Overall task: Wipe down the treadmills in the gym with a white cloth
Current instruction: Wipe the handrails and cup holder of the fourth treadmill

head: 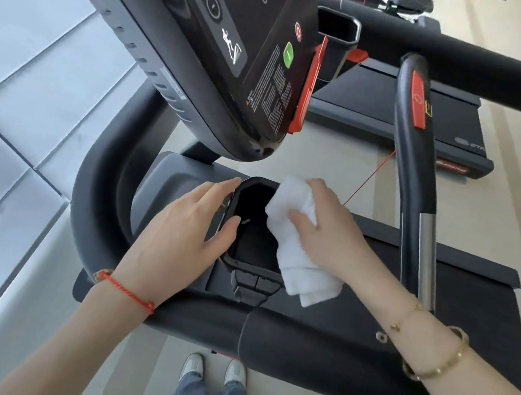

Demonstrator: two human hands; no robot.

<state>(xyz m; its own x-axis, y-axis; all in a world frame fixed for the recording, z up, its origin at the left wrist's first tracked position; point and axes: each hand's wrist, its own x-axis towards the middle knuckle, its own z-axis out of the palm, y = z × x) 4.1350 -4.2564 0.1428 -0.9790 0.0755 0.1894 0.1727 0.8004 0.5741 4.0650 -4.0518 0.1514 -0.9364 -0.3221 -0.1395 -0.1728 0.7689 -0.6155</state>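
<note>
Fingers [300,220] of the right hand [323,229] pinch the crumpled white terry cloth [293,238] against the black rectangular cup-holder pocket [253,231] of the dark grey treadmill [330,349]. That cloth's long axis runs from 11 to 5 o'clock, and its inner folds are hidden. At 9 o'clock of the pocket, the left hand [184,229] lies flat, its digits loosely spread on the rim. The black console [245,38] is cut off at 12 o'clock.

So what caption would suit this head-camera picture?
Right hand presses a white cloth at the treadmill's cup holder while the left hand rests on its rim.
</note>
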